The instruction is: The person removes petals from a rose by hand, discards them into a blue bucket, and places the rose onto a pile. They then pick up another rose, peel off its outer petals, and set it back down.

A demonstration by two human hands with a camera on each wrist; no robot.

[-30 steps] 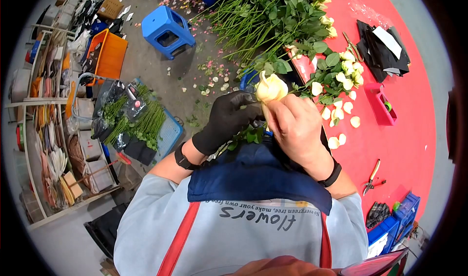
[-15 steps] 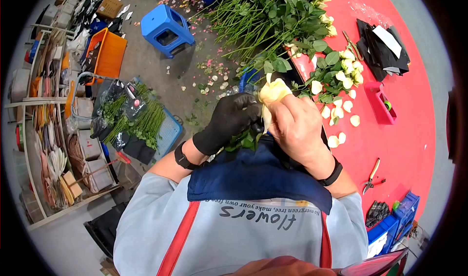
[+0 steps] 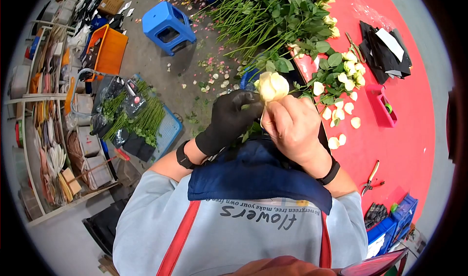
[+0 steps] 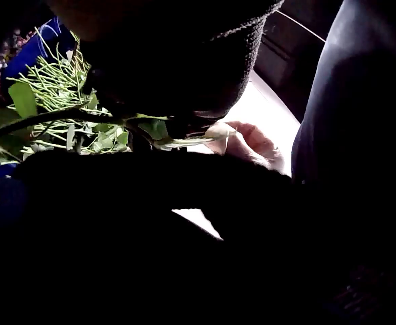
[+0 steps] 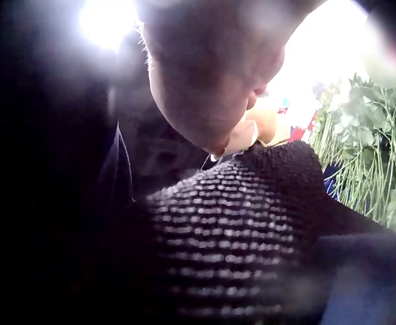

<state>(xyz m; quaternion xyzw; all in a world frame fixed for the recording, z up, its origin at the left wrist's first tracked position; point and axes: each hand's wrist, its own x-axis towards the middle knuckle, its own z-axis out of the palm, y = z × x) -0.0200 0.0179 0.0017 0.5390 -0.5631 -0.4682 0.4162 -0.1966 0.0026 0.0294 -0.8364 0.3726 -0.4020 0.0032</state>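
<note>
A cream rose (image 3: 273,87) stands up between the two hands in the head view, its bloom facing away from the body. The black-gloved left hand (image 3: 228,119) grips its stem just under the bloom; glove and fingers mostly hide the stem there. In the left wrist view, a dark stem (image 4: 49,116) runs out to the left of the glove. My bare right hand (image 3: 296,127) has thumb and forefinger pinched at the base of the bloom. A pale petal (image 5: 244,137) shows at those fingertips in the right wrist view, close over the glove's knit.
Several cut roses (image 3: 343,74) and loose petals (image 3: 338,114) lie on the red table (image 3: 404,149), along with pruning shears (image 3: 371,177) and a pink tape dispenser (image 3: 381,105). Long-stemmed roses (image 3: 263,25) are heaped at the far side. A blue stool (image 3: 168,27) stands on the floor.
The bloom leaned right with a petal bent down at its side half a second ago; now it stands more upright and looks rounder. Both hands stay close together at its base.
</note>
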